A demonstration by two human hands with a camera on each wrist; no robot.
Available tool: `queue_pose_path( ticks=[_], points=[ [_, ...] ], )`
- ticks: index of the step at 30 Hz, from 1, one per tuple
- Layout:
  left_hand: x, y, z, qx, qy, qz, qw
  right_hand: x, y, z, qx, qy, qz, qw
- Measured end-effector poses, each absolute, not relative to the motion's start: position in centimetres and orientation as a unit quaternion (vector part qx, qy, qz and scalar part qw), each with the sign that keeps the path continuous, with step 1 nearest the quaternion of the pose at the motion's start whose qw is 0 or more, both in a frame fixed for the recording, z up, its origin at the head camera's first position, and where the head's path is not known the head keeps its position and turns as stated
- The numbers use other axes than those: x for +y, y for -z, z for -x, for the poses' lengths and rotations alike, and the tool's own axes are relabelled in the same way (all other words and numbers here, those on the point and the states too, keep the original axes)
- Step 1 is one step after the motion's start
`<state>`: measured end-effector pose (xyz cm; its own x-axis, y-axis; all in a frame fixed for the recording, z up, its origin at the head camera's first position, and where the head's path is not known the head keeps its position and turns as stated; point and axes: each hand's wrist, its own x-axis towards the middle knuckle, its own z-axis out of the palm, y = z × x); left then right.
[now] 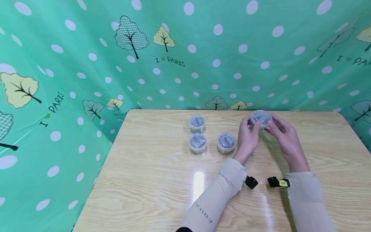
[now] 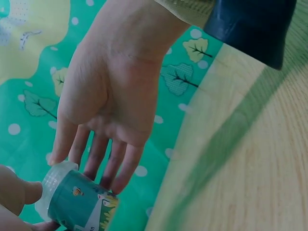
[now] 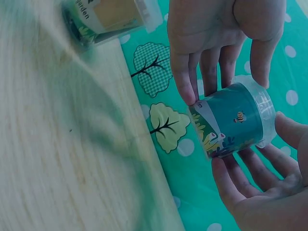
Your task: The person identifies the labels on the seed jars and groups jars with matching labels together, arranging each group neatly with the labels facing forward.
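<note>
A small round plastic tub [image 1: 261, 118] with a clear lid is held up near the table's back edge, between both hands. In the right wrist view, a teal label with a bee and leaves wraps round the tub [image 3: 236, 120]. My left hand [image 1: 248, 138] grips it from the left, thumb at the lid's rim and fingers along its side. From the other side my right hand [image 1: 285, 139] holds it in the same way. In the left wrist view, the tub [image 2: 79, 199] is tilted on its side between the fingers.
Three similar tubs stand left of the hands: one at the back [image 1: 197, 123], one in front of it [image 1: 197, 143] and one nearest my left hand [image 1: 226, 143]. They stand on a wooden table [image 1: 150, 180]. A green patterned cloth [image 1: 200, 38] hangs behind and at the left.
</note>
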<state>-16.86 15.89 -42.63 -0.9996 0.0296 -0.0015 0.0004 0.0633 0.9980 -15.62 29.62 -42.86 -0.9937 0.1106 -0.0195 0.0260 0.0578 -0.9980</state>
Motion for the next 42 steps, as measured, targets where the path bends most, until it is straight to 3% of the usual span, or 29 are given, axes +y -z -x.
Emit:
queue_pose_path(
  ticks=[15,42],
  points=[
    [13.9,40.4,16.3,0.729,-0.684,-0.023,0.008,28.0,41.1,14.9,-0.703,-0.708,0.019,0.066],
    [9.6,39.3,15.8,0.721,-0.692,-0.034,0.010,24.4,39.7,14.2,-0.692,-0.718,-0.013,0.077]
  ],
)
